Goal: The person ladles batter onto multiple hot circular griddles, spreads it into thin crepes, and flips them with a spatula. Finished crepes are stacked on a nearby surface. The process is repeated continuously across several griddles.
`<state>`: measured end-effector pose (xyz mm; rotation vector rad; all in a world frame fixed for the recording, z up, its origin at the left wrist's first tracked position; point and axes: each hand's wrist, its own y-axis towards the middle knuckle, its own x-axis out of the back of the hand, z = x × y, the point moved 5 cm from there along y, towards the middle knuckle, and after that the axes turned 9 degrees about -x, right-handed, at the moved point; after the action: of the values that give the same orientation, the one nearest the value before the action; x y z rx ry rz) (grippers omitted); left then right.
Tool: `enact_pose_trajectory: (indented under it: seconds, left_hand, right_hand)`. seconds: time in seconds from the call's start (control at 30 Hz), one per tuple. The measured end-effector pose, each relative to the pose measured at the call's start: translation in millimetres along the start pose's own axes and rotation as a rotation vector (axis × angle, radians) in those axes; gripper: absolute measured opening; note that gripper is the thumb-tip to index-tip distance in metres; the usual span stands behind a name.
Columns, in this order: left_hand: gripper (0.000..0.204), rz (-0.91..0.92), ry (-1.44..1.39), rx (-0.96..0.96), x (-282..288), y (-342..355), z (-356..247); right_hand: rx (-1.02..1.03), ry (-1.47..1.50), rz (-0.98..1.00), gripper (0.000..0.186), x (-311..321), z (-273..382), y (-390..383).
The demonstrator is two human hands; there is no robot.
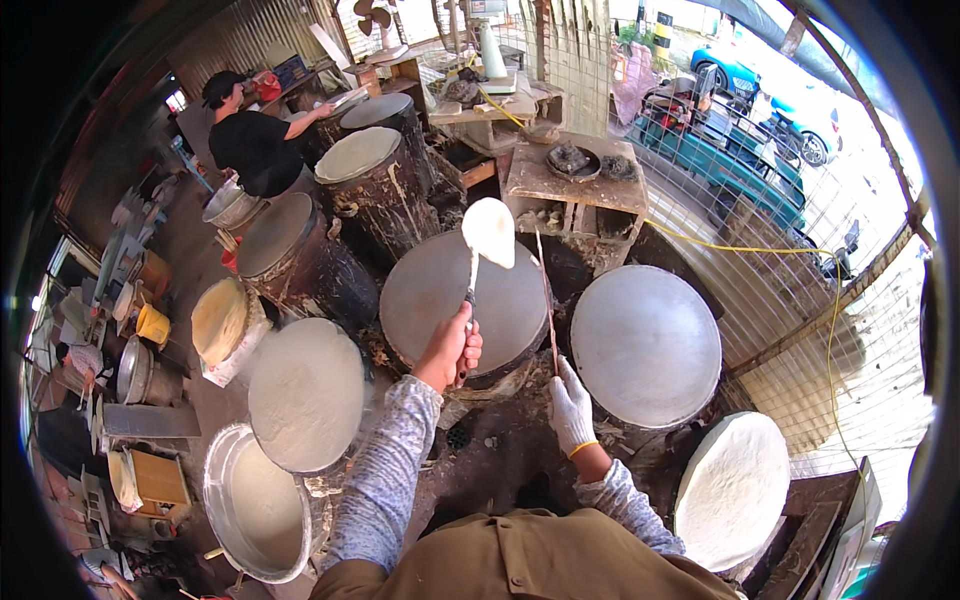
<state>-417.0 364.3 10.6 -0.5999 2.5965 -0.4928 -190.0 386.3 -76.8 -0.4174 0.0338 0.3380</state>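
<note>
My left hand point(450, 350) is bare and wrapped round the handle of a ladle point(489, 232), whose bowl is coated in thick white batter. The ladle is raised over a round grey griddle point(425, 295) in the middle. A thin, pointed stick point(546, 295) stands nearly upright in my right hand point(572, 410), which wears a white glove with a yellow cuff edge. The stick passes in front of that griddle's right rim. Right of it lies a second grey griddle point(645, 345) with a bare, shiny top. Pale batter covers the griddle point(308, 395) to my left.
A metal basin point(216, 480) of pale batter stands at lower left. A white-covered round griddle point(733, 490) is at lower right. Stacked flatbreads point(220, 320) sit farther left. Beyond, a co-worker point(255, 140) in black reaches over more drum stoves. Wire mesh point(760, 240) bounds the right.
</note>
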Motion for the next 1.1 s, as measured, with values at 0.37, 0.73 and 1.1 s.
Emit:
enact_pose_trajectory:
  seconds: [0.37, 0.73, 1.1]
  left_hand:
    - [0.044, -0.536, 0.97, -0.657, 69.2, 40.3, 2.0]
    - [0.034, -0.362, 0.388, -0.683, 134.3, -10.0, -65.4]
    - [0.044, 0.234, -0.58, -0.111, 134.9, -94.2, -6.2]
  right_hand:
    - [0.216, -1.216, -0.245, 0.061, -33.6, 10.3, 2.0]
    - [0.331, -0.672, -0.178, 0.034, -95.7, 50.8, 149.6]
    - [0.205, -0.716, -0.242, 0.038, -94.4, 18.7, 48.5]
